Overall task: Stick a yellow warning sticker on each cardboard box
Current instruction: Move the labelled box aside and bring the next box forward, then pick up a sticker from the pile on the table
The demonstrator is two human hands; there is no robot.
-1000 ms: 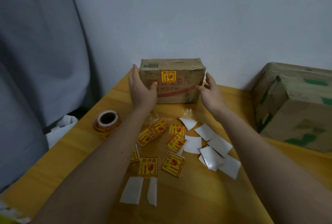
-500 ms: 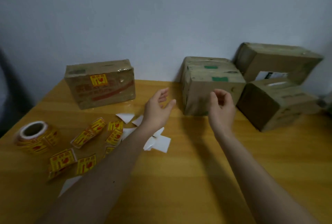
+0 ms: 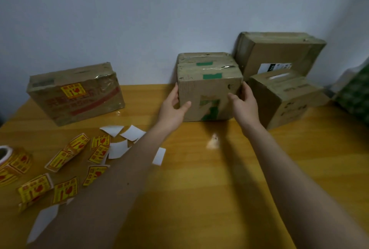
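Note:
A cardboard box with green marks point(image 3: 207, 97) stands at the back middle of the wooden table point(image 3: 199, 188). My left hand point(image 3: 172, 109) grips its left edge, thumb on the front face. On the opposite side, my right hand point(image 3: 244, 103) grips the right edge. At the back left stands a flat box point(image 3: 75, 97) with a yellow warning sticker point(image 3: 72, 90) on its front. Loose yellow stickers point(image 3: 65, 154) and a sticker roll point(image 3: 10, 160) lie at the left.
Two more cardboard boxes point(image 3: 279, 53) point(image 3: 287, 99) are stacked against the wall at the right. White backing papers point(image 3: 127, 138) are scattered among the stickers. A green patterned object point(image 3: 355, 93) sits at the far right edge.
My view swung right from the stickered box. Both hands left that box, crossed to the green-marked box and took hold of its sides.

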